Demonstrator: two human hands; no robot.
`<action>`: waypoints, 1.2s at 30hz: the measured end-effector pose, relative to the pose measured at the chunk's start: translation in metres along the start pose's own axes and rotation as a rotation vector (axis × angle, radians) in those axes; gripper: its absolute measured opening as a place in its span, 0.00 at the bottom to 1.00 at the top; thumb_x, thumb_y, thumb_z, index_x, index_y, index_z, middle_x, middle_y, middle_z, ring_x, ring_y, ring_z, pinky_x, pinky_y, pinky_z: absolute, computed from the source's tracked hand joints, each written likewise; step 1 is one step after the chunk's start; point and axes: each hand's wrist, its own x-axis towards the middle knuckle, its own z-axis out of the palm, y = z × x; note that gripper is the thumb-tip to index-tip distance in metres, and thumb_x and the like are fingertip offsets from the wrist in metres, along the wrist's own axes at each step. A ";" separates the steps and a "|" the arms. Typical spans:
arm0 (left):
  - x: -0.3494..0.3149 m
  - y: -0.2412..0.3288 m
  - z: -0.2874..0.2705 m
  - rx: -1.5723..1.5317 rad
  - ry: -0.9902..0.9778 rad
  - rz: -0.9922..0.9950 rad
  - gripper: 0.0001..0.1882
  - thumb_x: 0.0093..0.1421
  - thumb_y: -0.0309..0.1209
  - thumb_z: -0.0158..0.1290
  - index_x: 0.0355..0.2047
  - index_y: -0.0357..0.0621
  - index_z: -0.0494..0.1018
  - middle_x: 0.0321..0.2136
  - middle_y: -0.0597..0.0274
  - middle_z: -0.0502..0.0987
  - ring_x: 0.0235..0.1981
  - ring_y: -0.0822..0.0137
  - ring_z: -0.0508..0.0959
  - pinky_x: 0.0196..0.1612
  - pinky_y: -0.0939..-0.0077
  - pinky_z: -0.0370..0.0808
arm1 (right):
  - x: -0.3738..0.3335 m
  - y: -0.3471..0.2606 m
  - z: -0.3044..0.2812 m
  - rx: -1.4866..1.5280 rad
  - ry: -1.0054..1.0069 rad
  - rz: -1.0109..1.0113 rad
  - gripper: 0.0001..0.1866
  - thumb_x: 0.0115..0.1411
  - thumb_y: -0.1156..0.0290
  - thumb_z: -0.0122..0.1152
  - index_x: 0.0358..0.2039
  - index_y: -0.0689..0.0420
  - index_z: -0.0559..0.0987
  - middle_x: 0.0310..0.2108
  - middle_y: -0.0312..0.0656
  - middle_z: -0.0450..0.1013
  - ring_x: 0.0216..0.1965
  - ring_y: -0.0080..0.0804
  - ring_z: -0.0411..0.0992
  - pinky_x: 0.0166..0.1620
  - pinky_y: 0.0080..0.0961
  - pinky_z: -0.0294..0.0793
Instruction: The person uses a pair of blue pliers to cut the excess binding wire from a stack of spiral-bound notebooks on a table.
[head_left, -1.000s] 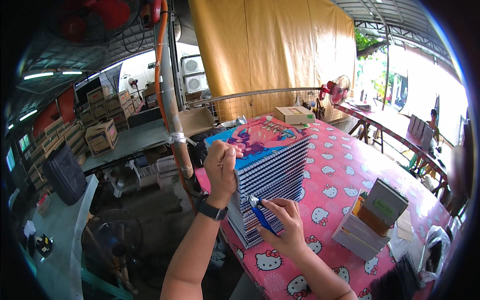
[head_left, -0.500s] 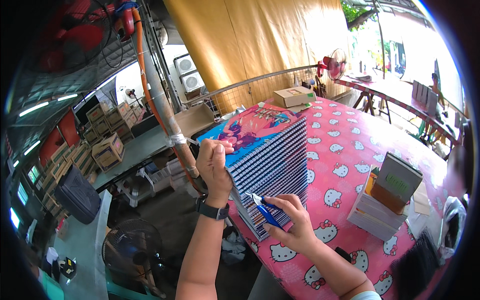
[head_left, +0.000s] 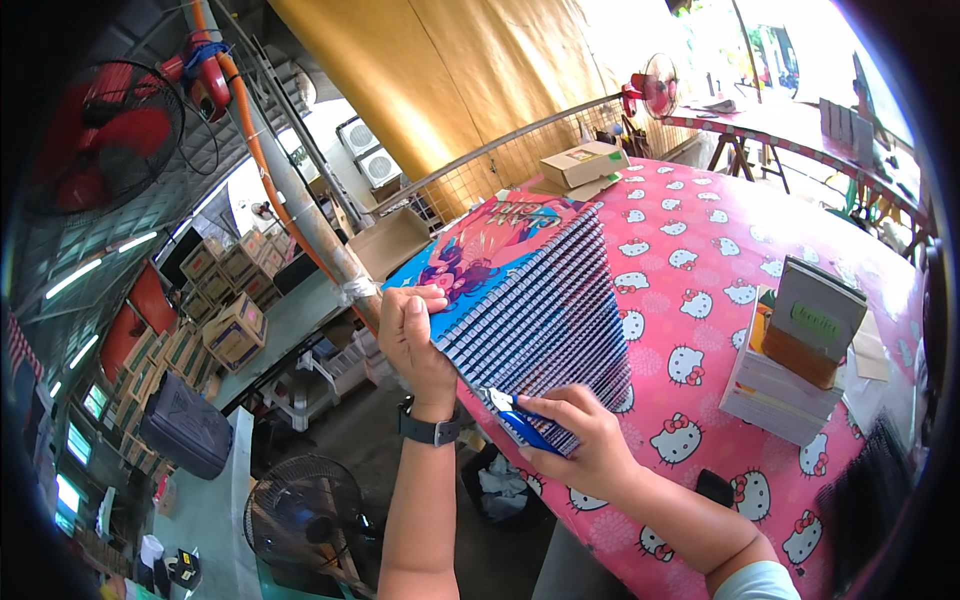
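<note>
A tall stack of spiral-bound notebooks [head_left: 535, 315] stands at the table's near left edge, the rows of wire coils facing me. The top cover [head_left: 475, 255] is blue with pink and red artwork. Curled over the stack's left corner, my left hand [head_left: 415, 335] grips it with fingertips on the cover; a dark watch is on that wrist. My right hand [head_left: 585, 435] is closed around blue-handled cutting pliers [head_left: 535, 428]. Their metal jaws are at the coil ends low on the stack's left edge; whether they bite a wire is too small to tell.
On the pink patterned tablecloth [head_left: 680, 360], a pile of books [head_left: 780, 385] bears a grey box [head_left: 815, 325]. A small cardboard box [head_left: 585, 165] lies behind the stack. Black wire combs [head_left: 870, 510] are at right. A floor fan [head_left: 310, 515] stands at lower left.
The view has shifted, and the stack appears more tilted. The pliers' jaws now sit closer to the upper coils along the left edge. Both hands keep their holds.
</note>
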 end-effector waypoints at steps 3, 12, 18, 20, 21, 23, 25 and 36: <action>-0.001 -0.001 -0.002 0.035 -0.008 0.015 0.17 0.60 0.35 0.40 0.20 0.37 0.67 0.24 0.57 0.73 0.31 0.67 0.71 0.42 0.70 0.66 | 0.004 0.003 -0.006 1.183 -0.267 0.704 0.21 0.60 0.69 0.55 0.49 0.68 0.68 0.37 0.45 0.73 0.34 0.32 0.73 0.36 0.27 0.76; 0.001 0.007 0.003 -0.007 -0.012 -0.023 0.16 0.59 0.35 0.41 0.20 0.37 0.66 0.24 0.57 0.72 0.31 0.66 0.71 0.41 0.70 0.67 | -0.008 0.008 -0.002 0.609 -0.218 0.403 0.25 0.57 0.65 0.61 0.53 0.58 0.69 0.38 0.35 0.69 0.34 0.17 0.67 0.38 0.16 0.70; 0.001 0.002 0.000 -0.010 -0.008 -0.006 0.16 0.60 0.34 0.41 0.20 0.36 0.66 0.24 0.57 0.72 0.32 0.66 0.71 0.42 0.71 0.66 | -0.008 0.008 -0.009 0.889 -0.294 0.528 0.27 0.54 0.64 0.64 0.49 0.67 0.70 0.40 0.41 0.72 0.39 0.23 0.70 0.44 0.20 0.70; 0.001 0.003 -0.003 -0.017 -0.005 -0.010 0.16 0.60 0.34 0.41 0.20 0.36 0.67 0.25 0.56 0.73 0.31 0.67 0.71 0.42 0.72 0.66 | -0.002 0.004 -0.009 0.965 -0.266 0.538 0.27 0.53 0.62 0.64 0.47 0.68 0.70 0.39 0.42 0.72 0.39 0.24 0.71 0.45 0.21 0.71; 0.000 0.003 -0.001 -0.034 -0.003 -0.013 0.16 0.60 0.34 0.41 0.20 0.36 0.67 0.25 0.56 0.73 0.31 0.67 0.71 0.42 0.72 0.66 | 0.001 0.010 -0.005 1.055 -0.191 0.603 0.29 0.48 0.69 0.66 0.48 0.69 0.69 0.39 0.48 0.74 0.39 0.31 0.74 0.43 0.23 0.73; 0.000 0.004 0.003 -0.045 -0.008 -0.019 0.16 0.60 0.34 0.41 0.21 0.36 0.67 0.25 0.56 0.73 0.31 0.67 0.71 0.42 0.72 0.66 | 0.000 0.007 -0.004 0.992 -0.212 0.570 0.29 0.48 0.67 0.67 0.48 0.69 0.69 0.38 0.48 0.74 0.39 0.31 0.74 0.41 0.22 0.73; 0.000 0.004 0.002 -0.048 -0.010 -0.018 0.16 0.61 0.34 0.41 0.21 0.37 0.67 0.25 0.56 0.73 0.30 0.67 0.72 0.42 0.72 0.67 | -0.001 0.007 -0.001 0.905 -0.269 0.530 0.30 0.49 0.64 0.69 0.48 0.67 0.69 0.38 0.46 0.74 0.37 0.30 0.74 0.39 0.21 0.74; -0.001 0.003 0.000 -0.083 0.003 -0.031 0.16 0.61 0.35 0.43 0.20 0.37 0.66 0.23 0.56 0.73 0.31 0.65 0.73 0.40 0.72 0.68 | -0.001 -0.002 0.008 0.446 -0.181 0.433 0.28 0.49 0.68 0.66 0.49 0.65 0.70 0.33 0.37 0.71 0.31 0.18 0.70 0.36 0.18 0.72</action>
